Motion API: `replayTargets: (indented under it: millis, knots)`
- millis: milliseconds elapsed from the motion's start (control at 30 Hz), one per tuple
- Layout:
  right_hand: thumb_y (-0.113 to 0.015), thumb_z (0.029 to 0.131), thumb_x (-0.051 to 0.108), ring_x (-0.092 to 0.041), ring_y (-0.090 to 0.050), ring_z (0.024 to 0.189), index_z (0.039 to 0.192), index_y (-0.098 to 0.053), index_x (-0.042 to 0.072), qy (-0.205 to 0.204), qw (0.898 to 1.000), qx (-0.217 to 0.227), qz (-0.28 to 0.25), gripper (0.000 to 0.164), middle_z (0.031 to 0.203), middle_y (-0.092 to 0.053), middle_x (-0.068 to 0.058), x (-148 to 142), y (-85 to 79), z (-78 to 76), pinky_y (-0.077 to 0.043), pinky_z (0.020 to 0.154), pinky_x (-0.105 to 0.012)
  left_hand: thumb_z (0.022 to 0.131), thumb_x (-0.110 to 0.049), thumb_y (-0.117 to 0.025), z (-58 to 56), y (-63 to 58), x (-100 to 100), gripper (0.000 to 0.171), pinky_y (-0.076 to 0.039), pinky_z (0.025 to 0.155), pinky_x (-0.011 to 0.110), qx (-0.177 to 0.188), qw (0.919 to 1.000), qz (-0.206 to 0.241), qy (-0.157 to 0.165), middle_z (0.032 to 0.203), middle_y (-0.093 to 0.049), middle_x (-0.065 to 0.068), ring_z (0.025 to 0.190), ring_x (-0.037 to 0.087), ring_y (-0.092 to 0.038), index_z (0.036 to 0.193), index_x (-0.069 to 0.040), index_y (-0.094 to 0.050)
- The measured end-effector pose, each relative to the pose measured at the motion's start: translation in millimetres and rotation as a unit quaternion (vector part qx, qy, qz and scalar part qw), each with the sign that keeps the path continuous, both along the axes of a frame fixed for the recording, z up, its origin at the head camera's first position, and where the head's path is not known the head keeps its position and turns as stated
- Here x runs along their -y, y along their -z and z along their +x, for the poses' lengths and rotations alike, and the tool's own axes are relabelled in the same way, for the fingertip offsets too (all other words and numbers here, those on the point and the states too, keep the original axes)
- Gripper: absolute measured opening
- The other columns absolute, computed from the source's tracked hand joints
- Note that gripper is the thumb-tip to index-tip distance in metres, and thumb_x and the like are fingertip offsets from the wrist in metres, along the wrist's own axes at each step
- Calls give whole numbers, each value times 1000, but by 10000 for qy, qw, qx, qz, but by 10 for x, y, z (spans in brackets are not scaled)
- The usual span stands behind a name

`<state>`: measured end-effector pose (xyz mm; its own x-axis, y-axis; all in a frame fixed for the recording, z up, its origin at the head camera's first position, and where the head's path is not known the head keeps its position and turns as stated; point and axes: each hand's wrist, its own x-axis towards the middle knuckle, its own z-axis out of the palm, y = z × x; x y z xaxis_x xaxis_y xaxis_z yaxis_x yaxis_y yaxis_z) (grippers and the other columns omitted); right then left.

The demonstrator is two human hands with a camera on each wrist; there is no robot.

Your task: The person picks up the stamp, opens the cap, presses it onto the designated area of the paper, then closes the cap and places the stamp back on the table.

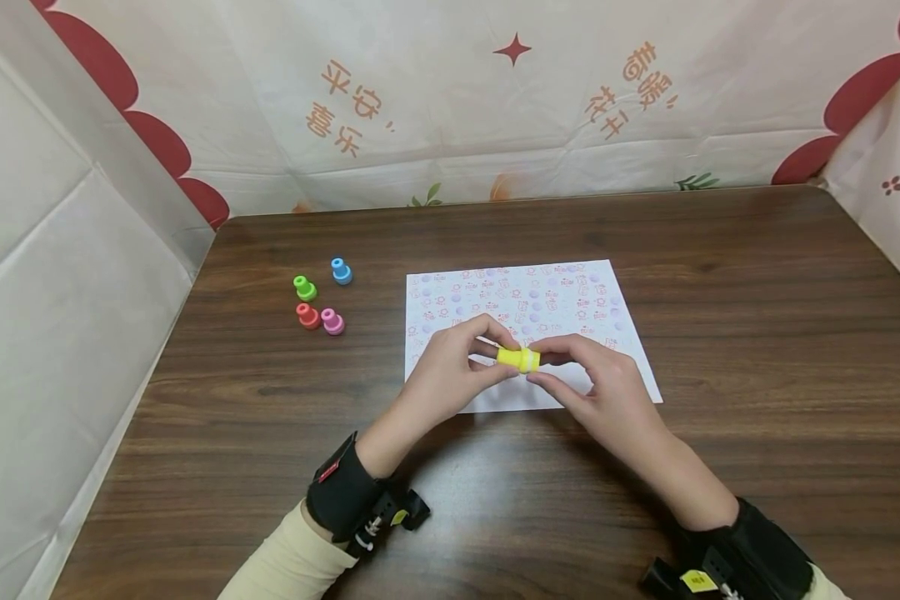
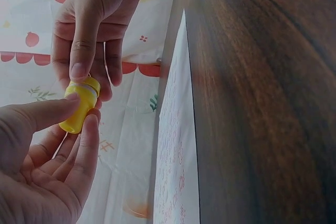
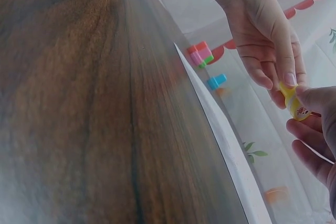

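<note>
A small yellow toy stamp [image 1: 517,359] lies sideways between both hands, above the near part of a printed white sheet [image 1: 510,292]. My left hand [image 1: 453,362] pinches its narrower handle end between thumb and fingers. At the wider end, my right hand [image 1: 607,387] grips it with thumb and fingertips. A white band shows round the stamp [image 2: 81,103] near that wider end in the left wrist view. In the right wrist view a small red print shows on the side of the stamp [image 3: 294,102].
Left of the sheet stand several similar stamps: blue [image 1: 341,272], green [image 1: 305,289], red [image 1: 308,316] and pink [image 1: 333,322]. Rows of small red and purple prints cover much of the sheet. A patterned cloth [image 1: 450,100] hangs behind the brown wooden table [image 1: 757,333].
</note>
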<state>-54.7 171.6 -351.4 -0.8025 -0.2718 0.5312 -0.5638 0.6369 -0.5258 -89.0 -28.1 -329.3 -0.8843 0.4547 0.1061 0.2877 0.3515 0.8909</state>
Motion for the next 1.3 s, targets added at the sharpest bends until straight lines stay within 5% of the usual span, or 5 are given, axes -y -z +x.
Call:
replayTargets:
  millis: [167, 467, 567, 833, 1300]
  knots:
    - [-83, 70, 10, -14, -67, 83, 102, -67, 6, -1, 10000, 26, -27, 36, 91, -74, -6, 9, -11, 5, -59, 70, -46, 79, -6, -76, 8, -12, -9, 23, -61, 77, 39, 154, 9998, 154, -7, 104, -68, 8, 91, 16, -69, 97, -5, -63]
    - [-83, 70, 11, -15, -67, 84, 102, -67, 6, -8, 10000, 31, -23, 36, 92, -74, -6, 12, -27, 8, -59, 71, -46, 80, 5, -72, 170, -393, -4, 21, -60, 80, 43, 287, 9994, 195, 54, 104, -67, 21, 93, 28, -68, 98, 7, -60]
    - [-83, 71, 10, -15, -67, 84, 103, -67, 6, -41, 10000, 30, -37, 36, 92, -74, -6, 10, -26, 8, -59, 72, -46, 80, 5, -72, 168, -391, -4, 21, -60, 80, 43, 298, 9994, 183, 62, 104, -67, 21, 93, 28, -68, 98, 7, -60]
    - [-82, 72, 9, -13, -67, 85, 105, -67, 7, -143, 9999, -17, -84, 37, 94, -74, -5, 21, -26, 11, -59, 72, -44, 79, -4, -76, 25, -48, -3, 23, -60, 79, 41, 319, 9992, 234, 102, 106, -69, 11, 93, 20, -68, 99, -2, -63]
    - [-83, 72, 15, -16, -65, 80, 108, -64, 7, -335, 9994, 13, 101, 42, 97, -73, -4, 82, -8, 5, -58, 66, -42, 80, -7, -76, 21, -18, 54, 21, -61, 76, 33, 51, 9995, -66, 314, 104, -69, 6, 89, 16, -67, 96, -7, -62]
